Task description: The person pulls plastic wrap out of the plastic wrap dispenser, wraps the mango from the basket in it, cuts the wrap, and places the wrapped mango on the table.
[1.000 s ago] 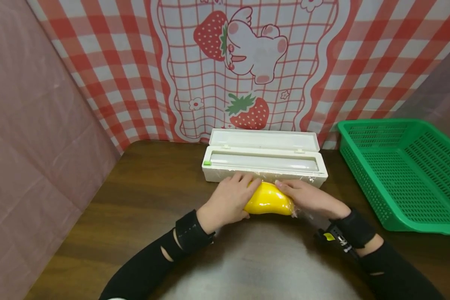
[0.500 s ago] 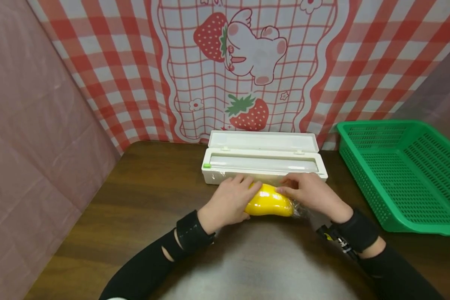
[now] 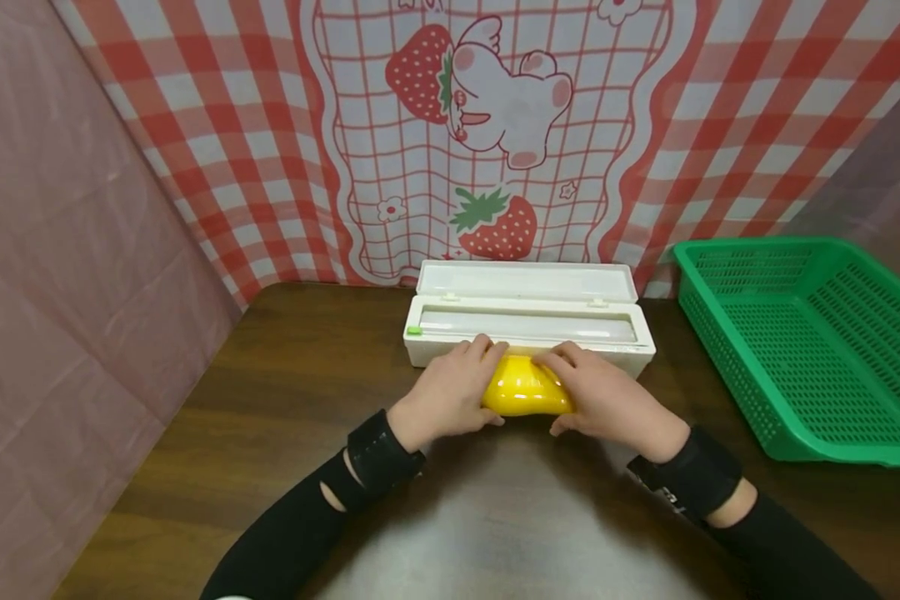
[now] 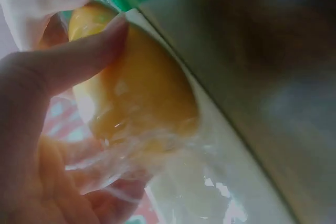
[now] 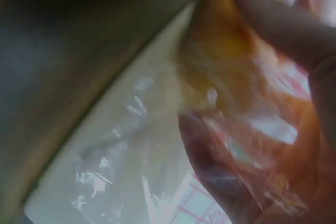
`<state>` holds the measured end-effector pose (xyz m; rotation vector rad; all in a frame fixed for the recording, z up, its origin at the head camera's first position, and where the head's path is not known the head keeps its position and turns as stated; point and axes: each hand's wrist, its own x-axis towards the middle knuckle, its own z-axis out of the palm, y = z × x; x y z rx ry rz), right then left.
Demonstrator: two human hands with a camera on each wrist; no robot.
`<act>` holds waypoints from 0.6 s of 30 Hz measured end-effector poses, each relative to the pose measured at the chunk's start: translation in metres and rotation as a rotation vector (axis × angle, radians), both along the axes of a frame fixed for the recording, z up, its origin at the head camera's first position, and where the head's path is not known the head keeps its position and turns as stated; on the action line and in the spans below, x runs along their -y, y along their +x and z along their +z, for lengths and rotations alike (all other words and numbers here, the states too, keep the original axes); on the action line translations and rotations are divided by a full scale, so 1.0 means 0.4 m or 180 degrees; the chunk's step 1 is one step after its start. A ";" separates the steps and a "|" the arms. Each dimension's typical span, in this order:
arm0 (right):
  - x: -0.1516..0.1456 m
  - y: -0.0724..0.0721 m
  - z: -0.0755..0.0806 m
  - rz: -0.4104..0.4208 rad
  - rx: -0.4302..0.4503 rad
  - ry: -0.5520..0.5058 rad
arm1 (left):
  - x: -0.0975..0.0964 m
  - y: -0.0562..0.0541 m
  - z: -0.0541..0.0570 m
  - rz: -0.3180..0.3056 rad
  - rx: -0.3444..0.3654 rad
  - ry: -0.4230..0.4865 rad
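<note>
A glossy yellow mango [image 3: 527, 387], covered in clear cling film [image 5: 137, 106], is held in front of a white cling film dispenser [image 3: 528, 325]. My left hand [image 3: 453, 387] grips its left end, the thumb lying across the skin in the left wrist view. Around the right end curls my right hand [image 3: 607, 396]. Loose film hangs over the fingers of both hands in the wrist views. The dispenser's lid stands raised at the back, and a pale roll shows in its slot. A green slider [image 3: 414, 331] sits at its left front corner.
A green perforated plastic basket [image 3: 776, 433] stands on the right side of the brown wooden table [image 3: 270, 400]. Behind the dispenser hangs a red-and-white checked cloth [image 3: 255, 150], and a pink cloth [image 3: 82, 275] borders the left.
My right hand has shifted from pinching film at the mango's right end to gripping that end. The mango has moved slightly left and up toward the dispenser.
</note>
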<state>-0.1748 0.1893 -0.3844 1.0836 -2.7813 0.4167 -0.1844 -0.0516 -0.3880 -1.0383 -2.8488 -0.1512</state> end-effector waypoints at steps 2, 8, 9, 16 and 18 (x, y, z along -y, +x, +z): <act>0.001 0.003 -0.011 -0.0041 -0.0072 -0.0007 | 0.007 0.000 -0.009 0.0061 0.0043 0.0165; -0.011 0.003 -0.040 -0.0147 -0.0088 -0.0200 | 0.018 0.012 -0.034 -0.0035 -0.0089 0.0497; -0.015 0.003 -0.045 -0.0161 -0.0080 -0.0224 | 0.018 0.014 -0.038 -0.0054 -0.0120 0.0547; -0.027 -0.011 -0.048 -0.0228 0.0153 -0.0331 | 0.022 0.012 -0.040 -0.0014 -0.0151 0.0659; -0.029 -0.019 -0.045 -0.0261 0.0238 -0.0419 | 0.021 0.005 -0.035 0.0018 -0.0075 0.0656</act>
